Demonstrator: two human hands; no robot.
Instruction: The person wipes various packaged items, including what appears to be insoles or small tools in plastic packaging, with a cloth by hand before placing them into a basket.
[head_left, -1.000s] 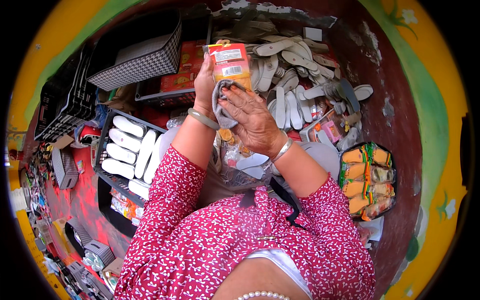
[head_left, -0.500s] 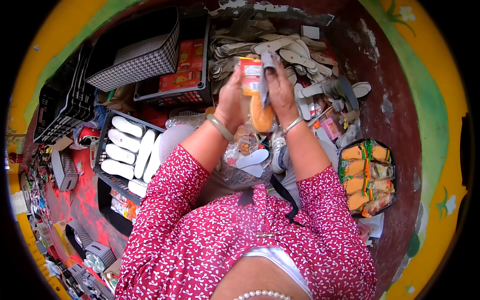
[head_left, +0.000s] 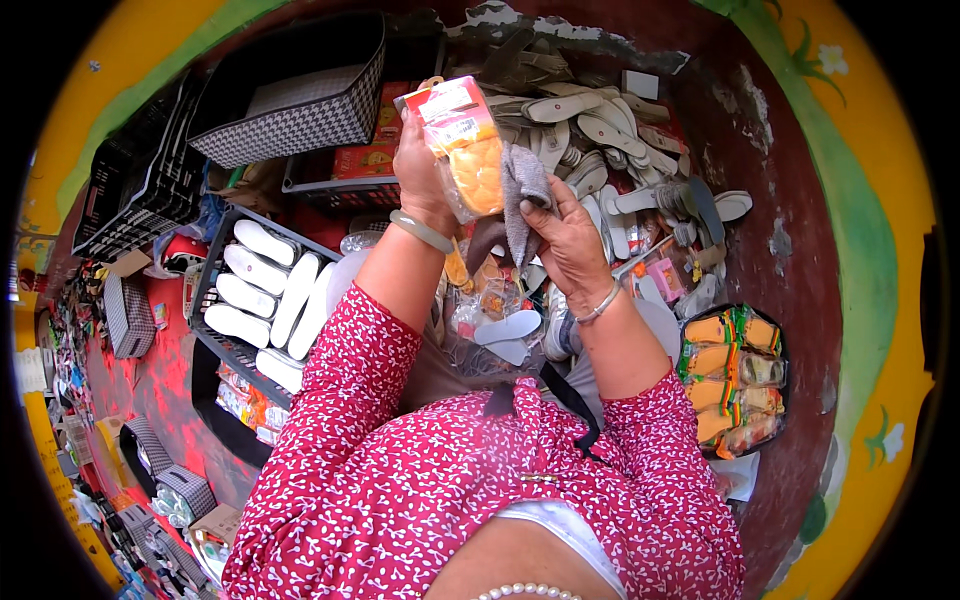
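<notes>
In my left hand (head_left: 421, 180) is a clear packet of orange-yellow insoles (head_left: 474, 172), raised and tilted, its red and white label at the top. My right hand (head_left: 572, 240) pinches a grey cloth (head_left: 524, 180) between thumb and fingers. The cloth hangs along the packet's right edge, touching or very close to it; I cannot tell which. Below the hands, over my lap, lie a pale insole (head_left: 507, 327) and crumpled clear plastic (head_left: 468, 318).
Loose pale insoles (head_left: 600, 125) are heaped at the far side. A dark crate (head_left: 212, 285) of white insoles stands left, below a houndstooth-patterned basket (head_left: 300, 137). At the right sits a box of packed orange insoles (head_left: 712, 360). A dark red wall (head_left: 800, 250) curves behind it.
The packet has turned so its orange quilted face shows, and moved up and left with my left hand. My right hand has moved down and away from it, carrying the cloth.
</notes>
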